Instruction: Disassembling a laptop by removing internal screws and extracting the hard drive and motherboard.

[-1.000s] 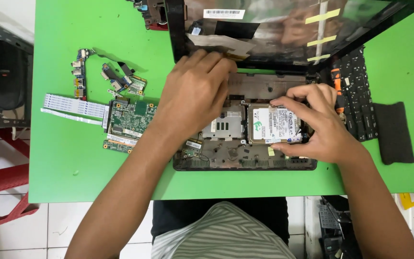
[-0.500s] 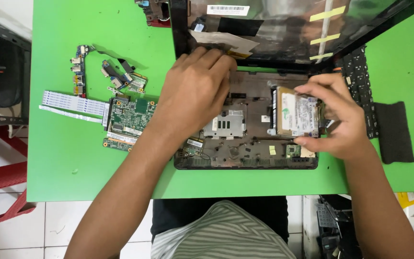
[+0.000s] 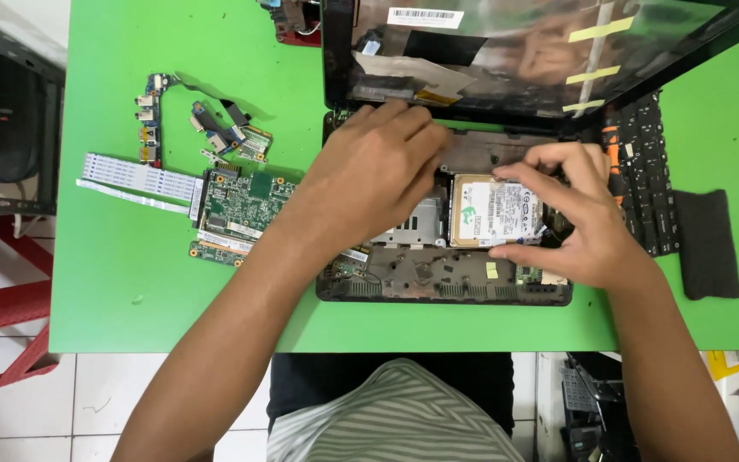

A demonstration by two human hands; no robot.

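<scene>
Gripping the hard drive [image 3: 496,211], right hand [image 3: 579,224]; left hand [image 3: 375,175] presses laptop base [image 3: 438,278].

Shiny bare-metal hard drive [image 3: 493,212] with a white paper label, centre frame. Matt dark plastic laptop base [image 3: 438,278] around it. Glossy screen panel [image 3: 515,43] at top. Smooth matt green tabletop [image 3: 130,282]. Green circuit board [image 3: 241,205], left.

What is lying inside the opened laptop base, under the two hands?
A hard drive lies in the laptop base, gripped by the right hand. The left hand covers the parts beneath it.
</scene>
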